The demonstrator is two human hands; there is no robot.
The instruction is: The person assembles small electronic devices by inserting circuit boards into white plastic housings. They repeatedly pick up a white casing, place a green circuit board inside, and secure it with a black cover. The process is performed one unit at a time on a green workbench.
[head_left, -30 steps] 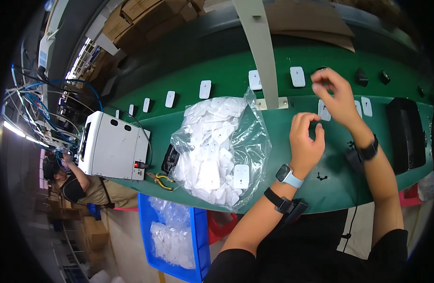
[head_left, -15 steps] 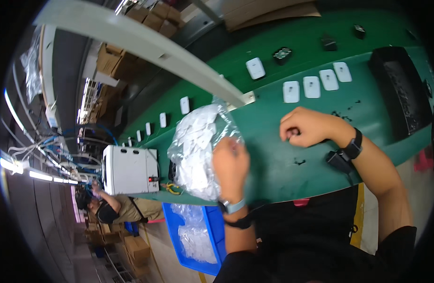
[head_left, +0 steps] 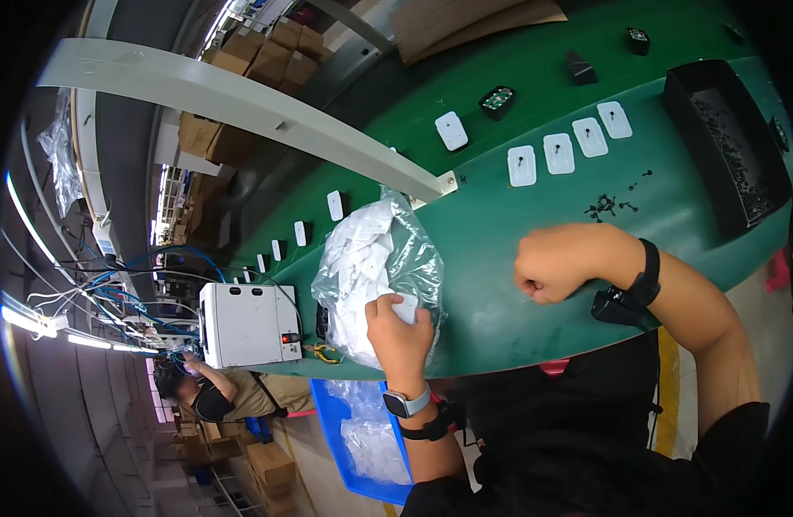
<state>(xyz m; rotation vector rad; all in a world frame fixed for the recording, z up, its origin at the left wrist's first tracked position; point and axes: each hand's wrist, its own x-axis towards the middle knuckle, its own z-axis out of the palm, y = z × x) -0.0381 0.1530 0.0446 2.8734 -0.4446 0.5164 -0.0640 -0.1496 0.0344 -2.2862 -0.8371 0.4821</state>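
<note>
My left hand (head_left: 396, 340) is closed around a white plastic cover (head_left: 406, 308) at the near right side of a clear plastic bag (head_left: 418, 250). Many white flat pieces (head_left: 355, 267) fill that bag. Over the green tabletop, my right hand (head_left: 564, 263) is curled with its fingertips tucked under; whatever they hold, if anything, is hidden. Beyond it lie small black parts (head_left: 603, 207) in a loose scatter. Farther back, several white covers (head_left: 522, 165) stand in a row, each with a small dark piece on its face.
A black tray (head_left: 728, 146) of small black parts lies at right. White covers (head_left: 450, 131) and black housings (head_left: 497, 102) line the green belt beyond the metal post (head_left: 241, 99). At left are a white machine (head_left: 248, 323), yellow-handled pliers (head_left: 325, 352) and, below, a blue bin (head_left: 334, 444). Another person (head_left: 233, 392) works there.
My left hand has shifted slightly left and lower, and a white cover now shows in its fingers. My right hand has curled further downward. The whole view has tilted a little.
</note>
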